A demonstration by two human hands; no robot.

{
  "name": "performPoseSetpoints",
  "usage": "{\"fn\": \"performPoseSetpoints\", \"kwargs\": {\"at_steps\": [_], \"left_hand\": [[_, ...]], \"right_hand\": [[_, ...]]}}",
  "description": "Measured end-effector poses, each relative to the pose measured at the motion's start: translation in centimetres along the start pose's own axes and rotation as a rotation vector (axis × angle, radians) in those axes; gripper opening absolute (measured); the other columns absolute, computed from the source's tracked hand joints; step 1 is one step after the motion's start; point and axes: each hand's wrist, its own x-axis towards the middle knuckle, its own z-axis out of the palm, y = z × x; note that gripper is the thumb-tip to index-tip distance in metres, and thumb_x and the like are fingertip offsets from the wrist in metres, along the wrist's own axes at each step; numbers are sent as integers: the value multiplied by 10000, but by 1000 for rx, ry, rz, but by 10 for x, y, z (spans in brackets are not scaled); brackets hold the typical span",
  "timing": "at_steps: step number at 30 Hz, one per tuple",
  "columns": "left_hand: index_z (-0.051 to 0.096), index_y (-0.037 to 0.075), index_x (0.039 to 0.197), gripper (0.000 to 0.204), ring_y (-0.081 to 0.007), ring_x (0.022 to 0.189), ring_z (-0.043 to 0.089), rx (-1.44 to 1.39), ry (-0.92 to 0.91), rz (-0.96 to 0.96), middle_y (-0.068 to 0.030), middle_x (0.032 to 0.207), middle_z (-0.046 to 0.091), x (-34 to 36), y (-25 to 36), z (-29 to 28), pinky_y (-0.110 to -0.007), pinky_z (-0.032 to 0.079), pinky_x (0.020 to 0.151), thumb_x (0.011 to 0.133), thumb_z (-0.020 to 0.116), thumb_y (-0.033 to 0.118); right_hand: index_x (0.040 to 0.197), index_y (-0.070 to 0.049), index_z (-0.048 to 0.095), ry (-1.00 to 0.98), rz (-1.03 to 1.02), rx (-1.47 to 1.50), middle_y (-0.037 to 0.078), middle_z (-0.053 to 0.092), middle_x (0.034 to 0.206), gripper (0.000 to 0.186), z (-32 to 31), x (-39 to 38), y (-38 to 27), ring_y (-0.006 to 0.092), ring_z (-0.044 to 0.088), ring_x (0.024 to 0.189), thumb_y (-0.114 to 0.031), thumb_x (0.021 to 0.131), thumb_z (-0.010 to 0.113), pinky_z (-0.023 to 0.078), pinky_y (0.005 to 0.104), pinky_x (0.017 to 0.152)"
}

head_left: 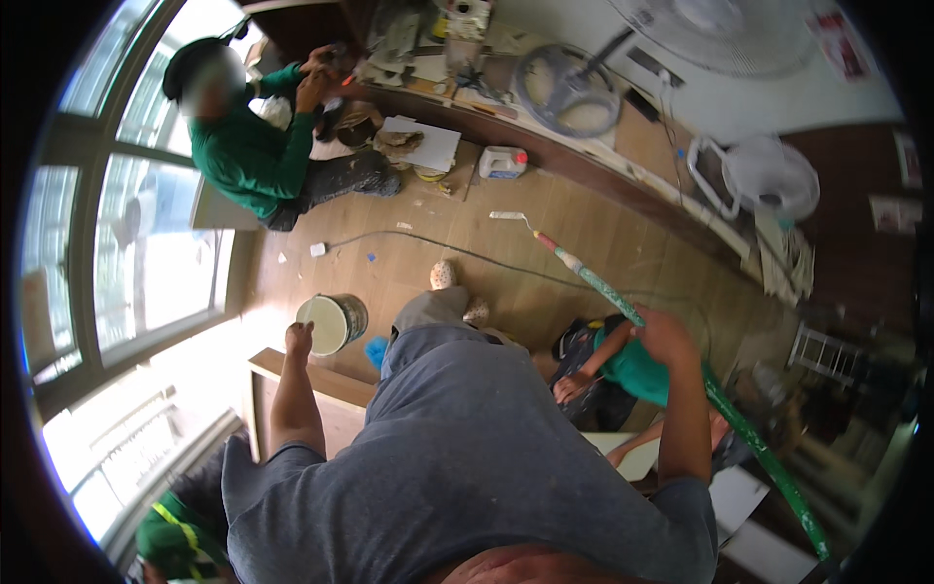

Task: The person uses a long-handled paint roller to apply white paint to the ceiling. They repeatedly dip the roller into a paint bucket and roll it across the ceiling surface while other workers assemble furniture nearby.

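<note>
My left hand [300, 337] is closed at the near left side of a round bucket [341, 324] of pale liquid, apparently gripping its handle. My right hand [660, 336] grips a long green pole [733, 419], which runs past the lower right and ends at the upper middle in a pale paint roller [507, 215] above the wooden floor. A blue item [377, 352] lies beside the bucket, near my legs.
A person in green [243, 161] is by the windows at upper left, others [632, 375] at lower right and lower left [170, 535]. A cable [438, 246] crosses the floor. A jug [503, 163], fans [769, 175] and a cluttered ledge [457, 88] line the wall.
</note>
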Motion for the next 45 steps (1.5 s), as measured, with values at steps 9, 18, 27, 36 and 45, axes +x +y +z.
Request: {"fn": "performPoseSetpoints", "kwargs": {"at_steps": [9,18,27,36,45], "left_hand": [[705,-39,1057,507,-438,1019,680,-179,64,-158,-298,1016,707,-59,71,173,-483,531,885,852,690,424],[718,-42,989,438,-443,1000,675,-481,290,-394,-300,1009,704,-94,140,294,-486,537,882,859,703,377],[694,-17,1111,413,-439,1033,672,-659,326,-665,-286,1054,704,-78,143,395,-469,533,917,873,682,320],[648,32,1233,389,-423,1157,633,-701,190,-691,-265,1236,657,-3,116,447,-488,524,981,905,625,240],[648,44,1182,327,-420,1162,603,-477,295,-483,-236,1187,644,76,67,455,-492,507,985,899,573,190]], "right_hand": [[1458,-102,526,-160,-327,-92,285,604,1310,556,-80,131,18,459,562,1219,-194,923,644,457,470,1034],[1500,-166,453,-636,-180,189,-11,527,746,517,-92,275,39,88,466,531,-162,1008,611,406,269,471],[1526,-149,421,-696,-219,59,-18,527,734,577,-86,285,-1,87,490,558,-138,993,644,441,267,509],[1469,-55,448,-660,-133,-48,-20,524,731,624,-80,296,17,76,473,524,-56,909,725,400,256,464],[1487,-57,441,-480,-28,-31,-23,535,781,660,-59,291,4,61,458,530,34,882,688,356,240,447]]}}
